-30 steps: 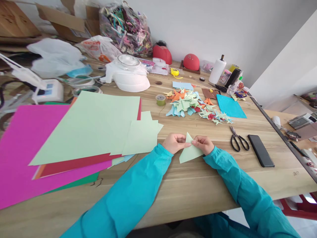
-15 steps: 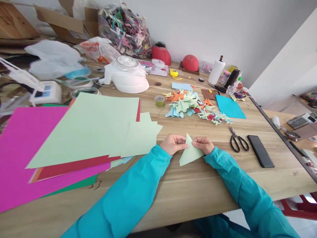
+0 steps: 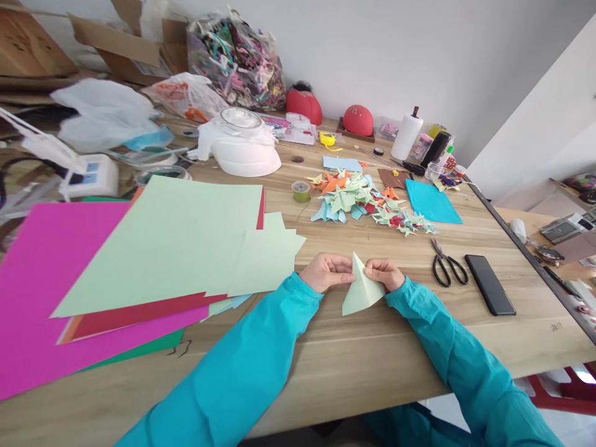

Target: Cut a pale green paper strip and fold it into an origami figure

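A folded pale green paper triangle (image 3: 359, 293) stands just above the wooden table (image 3: 372, 354), point up. My left hand (image 3: 326, 272) pinches its left edge near the tip. My right hand (image 3: 385, 274) pinches the right edge, fingers closed on the paper. Both arms wear teal sleeves. Pale green cut squares (image 3: 267, 256) lie just left of my left hand.
Large coloured sheets (image 3: 116, 261) cover the left side. A heap of folded paper shapes (image 3: 358, 200) lies beyond my hands, with a blue sheet (image 3: 433, 202). Black scissors (image 3: 447, 266) and a black phone (image 3: 490, 284) rest to the right. Bags, a white bowl (image 3: 239, 146) and bottles crowd the back.
The triangle has narrowed and tilted slightly, its lower corner drawn in toward my right hand. Both hands stay in nearly the same place.
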`<state>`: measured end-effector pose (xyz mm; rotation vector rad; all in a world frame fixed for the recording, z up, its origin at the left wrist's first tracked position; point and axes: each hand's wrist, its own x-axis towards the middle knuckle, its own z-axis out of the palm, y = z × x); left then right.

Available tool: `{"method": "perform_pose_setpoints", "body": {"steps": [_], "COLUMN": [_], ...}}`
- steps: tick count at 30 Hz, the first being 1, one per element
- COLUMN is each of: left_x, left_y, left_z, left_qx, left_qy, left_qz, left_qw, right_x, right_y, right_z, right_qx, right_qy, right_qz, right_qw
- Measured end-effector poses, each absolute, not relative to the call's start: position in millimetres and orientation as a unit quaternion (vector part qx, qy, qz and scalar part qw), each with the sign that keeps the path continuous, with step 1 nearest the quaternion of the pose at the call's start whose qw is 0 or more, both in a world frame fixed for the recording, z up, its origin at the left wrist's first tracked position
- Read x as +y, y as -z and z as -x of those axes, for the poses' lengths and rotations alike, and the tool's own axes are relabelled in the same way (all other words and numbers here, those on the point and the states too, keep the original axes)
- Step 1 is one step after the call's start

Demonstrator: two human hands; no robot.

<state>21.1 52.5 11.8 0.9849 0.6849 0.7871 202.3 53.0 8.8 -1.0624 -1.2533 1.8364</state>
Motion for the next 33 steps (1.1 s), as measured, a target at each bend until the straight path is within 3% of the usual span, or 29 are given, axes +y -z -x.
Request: {"method": "perform_pose_setpoints", "body": {"steps": [7, 15, 24, 33], "left_x": [55.1, 51.1, 55.3, 49.3], "left_y": [-10.2, -16.0, -11.7, -19.8], "left_z": [-23.9, -28.0, -25.8, -29.6], "left_qx": [0.316, 0.261, 0.413, 0.446], "left_qy": [-0.399, -0.428, -0.48, -0.449], "left_qz": [-0.482, -0.51, -0.507, -0.558], "left_qw": [0.713, 0.699, 0.585, 0.537], "right_x": [53.5, 50.2, 49.6, 45.3], "right_y": [-10.9, -10.9, -3.7, -4.6], "right_z": [-201.4, -199.9, -195.8, -192.3], "right_qx": [-0.464, -0.49, -0.468, -0.587], "right_qy": [-0.695, -0.708, -0.734, -0.605], "right_qz": [0.427, 0.411, 0.322, 0.382], "right_qw": [0.345, 0.298, 0.371, 0.377]}}
